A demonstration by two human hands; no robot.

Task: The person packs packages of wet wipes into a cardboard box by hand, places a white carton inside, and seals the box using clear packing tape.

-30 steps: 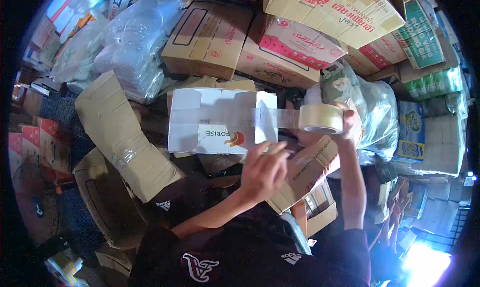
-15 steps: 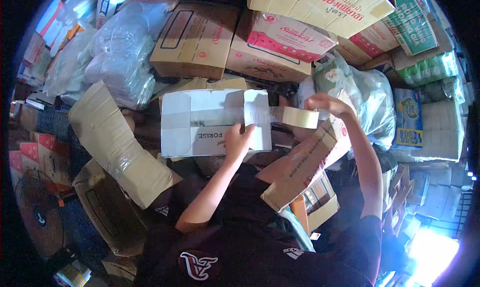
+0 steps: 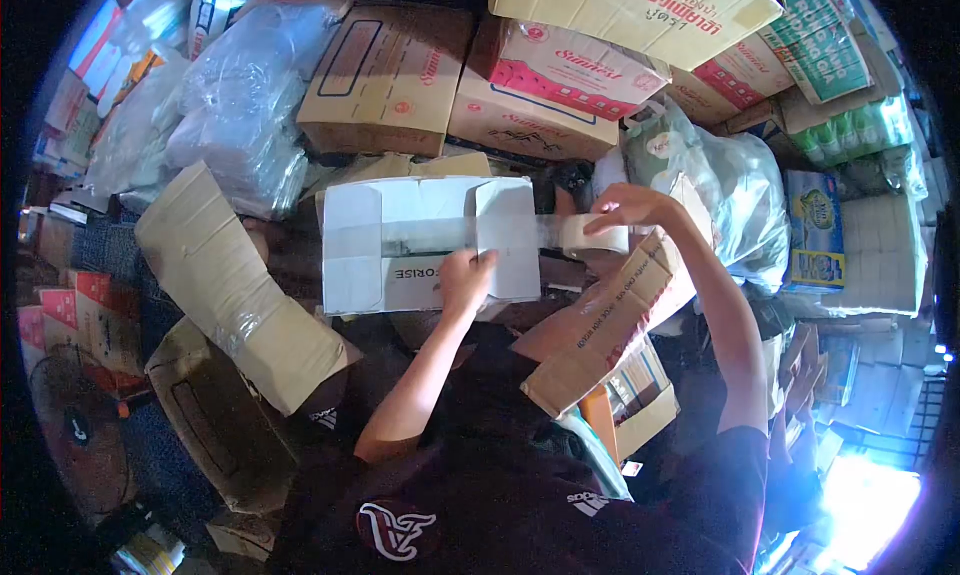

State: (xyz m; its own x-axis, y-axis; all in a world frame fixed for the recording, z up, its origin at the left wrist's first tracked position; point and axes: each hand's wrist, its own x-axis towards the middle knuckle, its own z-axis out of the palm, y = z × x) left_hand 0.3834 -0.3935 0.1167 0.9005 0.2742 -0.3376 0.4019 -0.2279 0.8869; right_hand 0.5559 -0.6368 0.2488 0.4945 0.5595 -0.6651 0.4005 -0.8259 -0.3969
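A white cardboard box [image 3: 350,275] printed "FORISE" lies in front of me. A strip of clear tape [image 3: 455,233] runs over its closing flaps and past its right edge to a roll of packing tape [image 3: 606,237]. My right hand [image 3: 630,207] is closed on that roll, to the right of the box. My left hand [image 3: 467,280] is closed at the edge of the right flap, its thumb on the flap; some of its fingers are hidden.
A bent brown cardboard piece [image 3: 235,285] stands to the left, over an open carton [image 3: 215,415]. At the right leans another cardboard piece [image 3: 600,325]. Stacked cartons [image 3: 390,80] and plastic-wrapped goods [image 3: 240,95] line the back; a clear bag [image 3: 745,200] sits behind my right arm.
My right hand and the tape roll have shifted slightly left, and the roll has turned. My left hand has moved slightly left, its fingers now more curled at the flap.
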